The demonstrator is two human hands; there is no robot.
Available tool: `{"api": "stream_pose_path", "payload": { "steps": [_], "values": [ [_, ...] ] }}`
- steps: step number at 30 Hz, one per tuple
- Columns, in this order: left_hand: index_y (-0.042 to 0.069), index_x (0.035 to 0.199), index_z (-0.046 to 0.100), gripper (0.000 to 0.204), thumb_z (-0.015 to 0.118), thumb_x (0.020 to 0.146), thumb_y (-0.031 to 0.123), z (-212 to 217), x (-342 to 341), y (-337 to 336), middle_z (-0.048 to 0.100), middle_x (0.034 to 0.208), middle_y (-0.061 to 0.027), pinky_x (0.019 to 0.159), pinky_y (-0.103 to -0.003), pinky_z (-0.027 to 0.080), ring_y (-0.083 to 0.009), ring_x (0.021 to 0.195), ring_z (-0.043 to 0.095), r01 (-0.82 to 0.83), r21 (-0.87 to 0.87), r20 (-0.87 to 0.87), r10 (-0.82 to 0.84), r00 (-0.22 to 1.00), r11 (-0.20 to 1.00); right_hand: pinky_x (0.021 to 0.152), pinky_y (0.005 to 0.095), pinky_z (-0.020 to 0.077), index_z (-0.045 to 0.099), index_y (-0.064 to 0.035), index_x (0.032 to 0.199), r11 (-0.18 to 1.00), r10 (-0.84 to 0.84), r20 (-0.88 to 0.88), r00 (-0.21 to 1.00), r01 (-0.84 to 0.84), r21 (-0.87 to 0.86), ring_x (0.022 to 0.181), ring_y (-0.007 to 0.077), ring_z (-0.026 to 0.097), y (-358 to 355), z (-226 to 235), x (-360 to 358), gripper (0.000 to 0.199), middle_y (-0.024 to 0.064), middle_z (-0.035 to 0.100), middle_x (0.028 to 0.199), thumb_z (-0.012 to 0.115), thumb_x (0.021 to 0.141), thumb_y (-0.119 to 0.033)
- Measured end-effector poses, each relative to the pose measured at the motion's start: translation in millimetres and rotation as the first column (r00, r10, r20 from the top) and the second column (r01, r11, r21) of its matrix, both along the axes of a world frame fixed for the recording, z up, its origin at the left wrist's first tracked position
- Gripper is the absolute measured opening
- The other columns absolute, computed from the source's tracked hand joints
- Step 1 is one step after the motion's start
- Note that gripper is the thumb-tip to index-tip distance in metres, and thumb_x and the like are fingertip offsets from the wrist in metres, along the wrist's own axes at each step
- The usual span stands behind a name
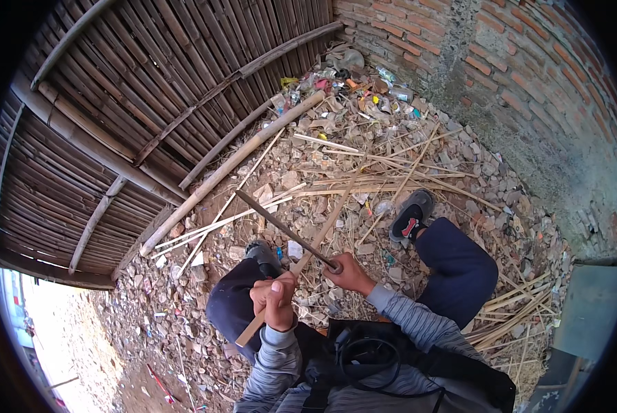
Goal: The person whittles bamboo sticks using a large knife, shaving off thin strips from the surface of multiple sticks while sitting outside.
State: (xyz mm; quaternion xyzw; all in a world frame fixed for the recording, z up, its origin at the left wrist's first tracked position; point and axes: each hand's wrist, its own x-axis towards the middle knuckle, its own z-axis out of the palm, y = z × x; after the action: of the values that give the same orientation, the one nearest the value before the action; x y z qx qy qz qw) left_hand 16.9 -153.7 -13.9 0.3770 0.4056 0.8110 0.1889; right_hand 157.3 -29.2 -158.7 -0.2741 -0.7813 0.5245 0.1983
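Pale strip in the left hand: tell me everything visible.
The strip is long, narrow, flat and tan, bamboo or wood by its look, with a blunt near end. It slants forward and rightward above the rubble. The left hand grips it near that end. The dark long tool in the right hand crosses it; whether they touch is unclear.

Left hand [274, 300] grips a strip [329, 226]; right hand [352, 274], a blade [284, 228].
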Motion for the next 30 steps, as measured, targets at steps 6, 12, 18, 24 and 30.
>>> {"api": "stream_pose_path", "payload": {
  "steps": [6,12,18,24,30],
  "values": [
    [0.012,0.047,0.024,0.057,0.052,0.097,0.016,-7,-7,3,0.028,0.04,-0.002,0.05,-0.036,0.032,-0.0148,0.036,0.024,-0.013,-0.133,0.158,0.034,0.987,0.991,0.057,0.0353,0.0461,0.058,0.0025,0.072,0.91,-0.322,0.054,0.945,0.324,-0.257,0.057,0.0128,0.053,30,-118,0,0.032,0.0035,0.06,0.061,0.076,0.084,-0.021],
    [0.002,0.051,0.035,0.054,0.06,0.095,0.019,4,-3,-10,0.034,0.047,-0.0015,0.053,-0.035,0.03,-0.0154,0.046,0.028,0.072,-0.042,0.021,-0.071,0.997,0.997,0.057,0.0347,0.0482,0.06,0.0012,0.075,0.842,-0.404,0.089,0.91,0.408,-0.352,0.058,0.0156,0.057,41,-81,-1,0.029,0.0036,0.061,0.066,0.074,0.087,-0.021],
    [0.003,0.07,0.044,0.033,0.06,0.095,0.02,2,-1,-11,0.045,0.062,-0.0048,0.065,-0.038,0.039,-0.0182,0.06,0.042,0.127,0.021,0.04,-0.128,0.991,0.992,0.054,0.0379,0.041,0.058,0.0044,0.069,0.965,-0.262,0.057,0.963,0.262,0.008,0.055,0.0137,0.046,29,16,25,0.043,0.0064,0.052,0.055,0.079,0.085,-0.029],
    [0.008,0.102,0.045,0.022,0.048,0.112,0.027,17,-9,-5,0.049,0.073,-0.0032,0.091,-0.045,0.052,-0.0153,0.067,0.052,-0.137,-0.033,0.198,0.141,0.97,0.99,0.051,0.0352,0.0296,0.065,0.002,0.081,0.977,-0.107,0.125,0.986,0.128,-0.172,0.055,0.0103,0.034,4,32,63,0.042,0.0008,0.037,0.055,0.075,0.094,-0.037],
    [0.01,0.075,0.048,0.067,0.021,0.112,0.059,22,1,-13,0.038,0.051,0.0006,0.075,-0.035,0.046,-0.0139,0.047,0.036,-0.183,-0.095,0.093,0.192,0.977,0.978,0.05,0.034,0.0297,0.063,0.0009,0.083,0.995,-0.084,0.154,0.985,0.09,-0.038,0.052,0.0091,0.036,-15,24,78,0.042,-0.003,0.044,0.054,0.064,0.1,-0.037]
  ]
}}
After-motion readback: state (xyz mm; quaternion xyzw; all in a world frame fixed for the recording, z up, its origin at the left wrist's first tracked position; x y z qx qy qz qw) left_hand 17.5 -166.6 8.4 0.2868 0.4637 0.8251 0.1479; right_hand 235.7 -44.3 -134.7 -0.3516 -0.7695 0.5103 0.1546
